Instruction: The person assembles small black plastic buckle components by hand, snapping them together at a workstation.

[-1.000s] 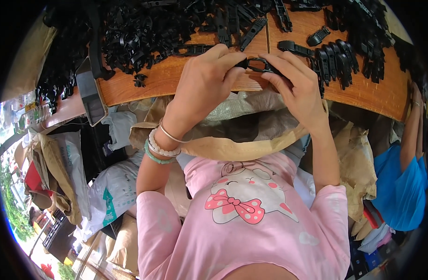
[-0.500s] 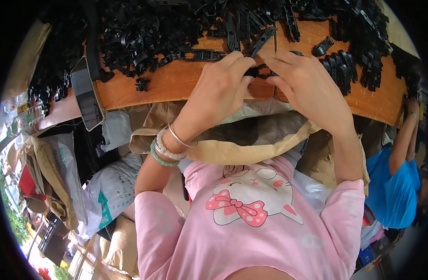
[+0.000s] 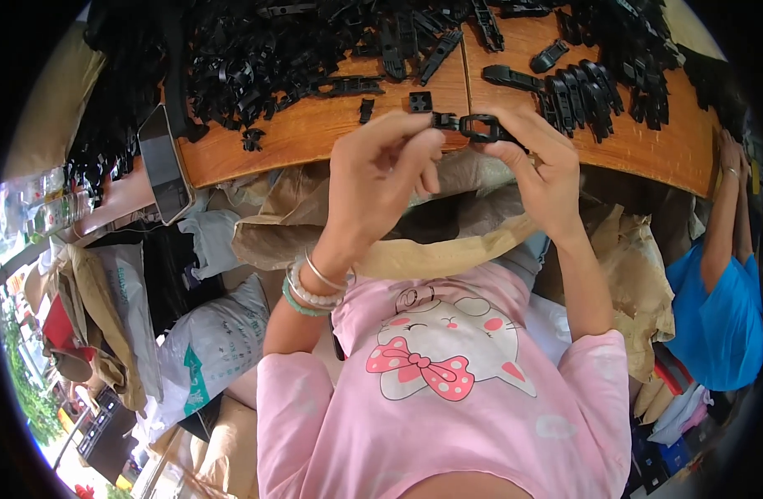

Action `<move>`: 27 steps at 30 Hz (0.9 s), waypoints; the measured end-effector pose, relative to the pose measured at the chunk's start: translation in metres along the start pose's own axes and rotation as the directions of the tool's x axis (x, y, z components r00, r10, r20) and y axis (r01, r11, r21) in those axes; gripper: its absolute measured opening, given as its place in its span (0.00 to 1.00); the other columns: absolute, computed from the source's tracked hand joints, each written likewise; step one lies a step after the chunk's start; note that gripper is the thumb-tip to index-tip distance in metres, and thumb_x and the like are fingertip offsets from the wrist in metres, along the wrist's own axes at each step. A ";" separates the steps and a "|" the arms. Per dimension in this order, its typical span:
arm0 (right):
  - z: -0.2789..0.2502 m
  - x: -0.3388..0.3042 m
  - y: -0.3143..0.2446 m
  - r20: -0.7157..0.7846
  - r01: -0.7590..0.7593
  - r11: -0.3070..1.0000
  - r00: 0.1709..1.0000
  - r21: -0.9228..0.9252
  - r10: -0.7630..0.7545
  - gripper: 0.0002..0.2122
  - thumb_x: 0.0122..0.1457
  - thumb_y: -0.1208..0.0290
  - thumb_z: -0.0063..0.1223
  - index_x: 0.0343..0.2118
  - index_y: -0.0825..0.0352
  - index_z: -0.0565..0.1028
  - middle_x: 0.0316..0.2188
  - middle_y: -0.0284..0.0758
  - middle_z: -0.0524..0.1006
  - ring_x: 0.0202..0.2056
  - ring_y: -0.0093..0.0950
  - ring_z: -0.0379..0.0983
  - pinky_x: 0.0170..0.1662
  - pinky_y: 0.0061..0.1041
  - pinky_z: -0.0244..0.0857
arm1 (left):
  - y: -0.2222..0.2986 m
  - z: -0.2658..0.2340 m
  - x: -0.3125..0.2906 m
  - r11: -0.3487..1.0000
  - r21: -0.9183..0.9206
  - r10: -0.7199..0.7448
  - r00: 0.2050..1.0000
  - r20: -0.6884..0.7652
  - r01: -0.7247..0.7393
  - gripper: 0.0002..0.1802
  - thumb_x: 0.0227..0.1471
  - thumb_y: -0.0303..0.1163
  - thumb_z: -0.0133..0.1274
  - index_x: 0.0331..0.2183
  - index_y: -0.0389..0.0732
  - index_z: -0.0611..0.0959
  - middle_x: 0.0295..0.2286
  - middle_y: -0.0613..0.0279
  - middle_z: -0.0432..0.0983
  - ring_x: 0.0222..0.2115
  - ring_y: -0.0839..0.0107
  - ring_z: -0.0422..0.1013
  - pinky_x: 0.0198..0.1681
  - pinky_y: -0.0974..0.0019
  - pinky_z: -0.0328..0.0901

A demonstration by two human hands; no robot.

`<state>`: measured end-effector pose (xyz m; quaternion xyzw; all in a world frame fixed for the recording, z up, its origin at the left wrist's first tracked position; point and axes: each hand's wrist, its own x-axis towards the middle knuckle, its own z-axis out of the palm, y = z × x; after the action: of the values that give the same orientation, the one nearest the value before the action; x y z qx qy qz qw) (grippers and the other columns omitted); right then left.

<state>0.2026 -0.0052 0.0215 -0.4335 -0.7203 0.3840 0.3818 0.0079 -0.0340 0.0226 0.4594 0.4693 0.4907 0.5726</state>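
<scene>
Over the near edge of the wooden table, my right hand [image 3: 541, 158] pinches a black plastic part with a rectangular opening [image 3: 479, 127] between thumb and fingers. Its far end is hidden in the grip. Facing it, my left hand [image 3: 377, 170] is closed at thumb and forefinger on a small black plastic piece [image 3: 445, 121], its other fingers loosely curled. The two pieces lie end to end; I cannot tell whether they are joined. Just beyond my left fingertips rests a small square black piece [image 3: 420, 101].
Heaps of black plastic parts [image 3: 240, 71] cover the far side of the wooden table [image 3: 290, 145]. A row of curved black parts [image 3: 583, 96] lies at right. A phone [image 3: 165, 170] sits at the left edge. An open brown sack [image 3: 431, 256] is below my hands. Another person's arm [image 3: 720, 208] is far right.
My hands have drawn slightly back and lower, showing the two pieces more fully. My right hand no longer covers the long black part by the row. The whole view has shifted a little.
</scene>
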 end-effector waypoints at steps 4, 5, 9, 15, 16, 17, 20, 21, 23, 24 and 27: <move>0.003 -0.003 -0.004 0.064 0.127 0.992 0.990 -0.004 -0.127 0.15 0.49 0.81 0.55 0.43 0.70 0.75 0.29 0.39 0.74 0.29 0.31 0.70 0.33 0.25 0.63 | 0.003 0.010 -0.011 0.982 -0.100 0.161 0.987 -0.025 -0.163 0.08 0.51 0.20 0.53 0.35 0.27 0.79 0.26 0.58 0.75 0.20 0.76 0.73 0.22 0.76 0.67; 0.002 -0.004 -0.007 0.112 0.119 0.993 0.987 -0.009 -0.118 0.16 0.48 0.81 0.55 0.43 0.70 0.75 0.29 0.38 0.74 0.29 0.31 0.70 0.33 0.25 0.63 | 0.005 0.011 -0.013 0.983 -0.059 0.172 0.984 -0.047 -0.174 0.08 0.50 0.19 0.54 0.35 0.26 0.79 0.26 0.57 0.75 0.21 0.76 0.73 0.22 0.76 0.67; -0.001 -0.007 -0.009 0.086 0.147 0.989 0.985 0.002 -0.147 0.17 0.46 0.81 0.56 0.42 0.70 0.75 0.28 0.38 0.73 0.29 0.32 0.69 0.33 0.25 0.63 | 0.011 0.009 -0.015 0.880 0.277 0.389 0.920 0.050 -0.387 0.09 0.45 0.18 0.57 0.33 0.29 0.79 0.25 0.58 0.74 0.20 0.75 0.73 0.21 0.75 0.66; -0.007 -0.015 -0.018 0.177 0.163 0.984 0.969 0.070 -0.173 0.16 0.45 0.79 0.55 0.40 0.72 0.76 0.28 0.38 0.73 0.27 0.31 0.70 0.31 0.25 0.63 | 0.024 0.005 -0.014 0.646 0.513 0.477 0.824 0.307 -0.565 0.11 0.38 0.19 0.61 0.28 0.34 0.76 0.23 0.59 0.70 0.16 0.72 0.67 0.19 0.72 0.63; -0.007 -0.015 -0.019 0.155 0.243 0.970 0.959 -0.011 -0.238 0.16 0.44 0.78 0.56 0.40 0.72 0.76 0.27 0.38 0.73 0.27 0.32 0.69 0.30 0.26 0.62 | 0.023 0.004 -0.014 0.648 0.510 0.473 0.824 0.312 -0.565 0.11 0.38 0.19 0.61 0.28 0.34 0.76 0.23 0.59 0.70 0.16 0.72 0.67 0.19 0.72 0.63; -0.008 -0.015 -0.020 0.141 0.318 0.943 0.942 -0.095 -0.304 0.17 0.44 0.77 0.57 0.40 0.72 0.76 0.26 0.38 0.72 0.26 0.32 0.68 0.29 0.27 0.61 | 0.022 0.002 -0.013 0.690 0.466 0.451 0.832 0.322 -0.554 0.11 0.39 0.19 0.61 0.28 0.34 0.76 0.23 0.59 0.70 0.17 0.73 0.68 0.19 0.73 0.63; -0.011 -0.015 -0.026 0.166 0.431 0.881 0.900 -0.195 -0.403 0.19 0.40 0.76 0.59 0.40 0.71 0.76 0.25 0.37 0.70 0.24 0.32 0.66 0.27 0.28 0.59 | 0.017 -0.001 -0.016 0.935 0.147 0.275 0.922 0.271 -0.322 0.11 0.39 0.19 0.62 0.28 0.33 0.77 0.25 0.60 0.71 0.19 0.75 0.69 0.19 0.75 0.63; -0.011 -0.016 -0.026 0.167 0.428 0.882 0.901 -0.196 -0.400 0.19 0.40 0.76 0.59 0.40 0.71 0.76 0.25 0.37 0.70 0.24 0.32 0.66 0.27 0.28 0.59 | 0.012 -0.005 -0.018 0.985 -0.163 0.095 0.961 0.260 -0.053 0.12 0.39 0.19 0.63 0.29 0.33 0.77 0.25 0.60 0.72 0.20 0.76 0.70 0.18 0.76 0.63; -0.010 -0.016 -0.027 0.203 0.503 0.829 0.863 -0.246 -0.463 0.21 0.37 0.77 0.60 0.40 0.71 0.76 0.25 0.36 0.69 0.24 0.31 0.65 0.26 0.28 0.56 | 0.005 -0.009 -0.016 0.946 -0.323 0.083 0.944 0.318 0.026 0.12 0.39 0.17 0.63 0.29 0.32 0.78 0.28 0.59 0.72 0.21 0.77 0.71 0.18 0.78 0.63; -0.011 -0.017 -0.027 0.203 0.501 0.830 0.864 -0.244 -0.462 0.21 0.37 0.77 0.60 0.40 0.71 0.76 0.25 0.36 0.69 0.24 0.31 0.65 0.26 0.28 0.56 | 0.009 -0.004 -0.014 0.915 -0.353 -0.087 0.950 0.300 0.195 0.11 0.39 0.17 0.62 0.29 0.31 0.77 0.27 0.59 0.73 0.20 0.78 0.70 0.17 0.78 0.62; -0.013 -0.016 -0.028 0.219 0.553 0.790 0.832 -0.265 -0.509 0.21 0.36 0.78 0.59 0.40 0.71 0.76 0.25 0.36 0.69 0.23 0.31 0.64 0.25 0.28 0.55 | 0.004 -0.007 -0.014 0.839 -0.374 -0.264 0.897 0.355 0.395 0.11 0.41 0.18 0.62 0.29 0.31 0.76 0.24 0.60 0.73 0.17 0.79 0.69 0.16 0.78 0.61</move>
<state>0.2100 -0.0264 0.0481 -0.2415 -0.8895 0.1688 0.3494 -0.0001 -0.0471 0.0269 0.2970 0.3308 0.4036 0.7997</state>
